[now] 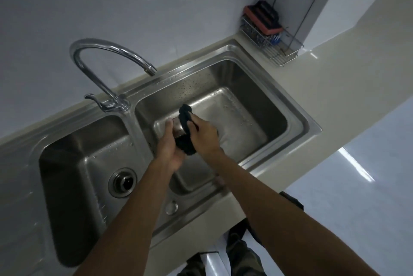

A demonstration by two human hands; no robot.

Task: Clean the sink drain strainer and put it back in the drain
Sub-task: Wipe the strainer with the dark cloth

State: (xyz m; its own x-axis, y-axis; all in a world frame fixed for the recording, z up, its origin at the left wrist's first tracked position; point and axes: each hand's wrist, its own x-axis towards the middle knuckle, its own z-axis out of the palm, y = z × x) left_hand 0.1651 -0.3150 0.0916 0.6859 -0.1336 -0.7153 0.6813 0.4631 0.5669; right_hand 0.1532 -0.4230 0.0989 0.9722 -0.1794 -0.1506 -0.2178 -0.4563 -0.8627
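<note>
Over the right basin (257, 106) of a steel double sink, my left hand (168, 144) holds a small metal drain strainer (177, 128), fingers curled round it. My right hand (204, 136) grips a dark cloth (186, 141) that wraps over and under the strainer, so most of the strainer is hidden. The right basin's drain lies out of sight behind my hands and arms. The left basin (73, 164) has its own drain (122, 182) with a fitting in place.
A curved chrome tap (111, 52) with a lever handle (98, 101) stands behind the divider, spout over the right basin's back edge. A wire rack (268, 39) with a sponge sits in the counter's far corner. Beige counter (346, 74) runs along the right.
</note>
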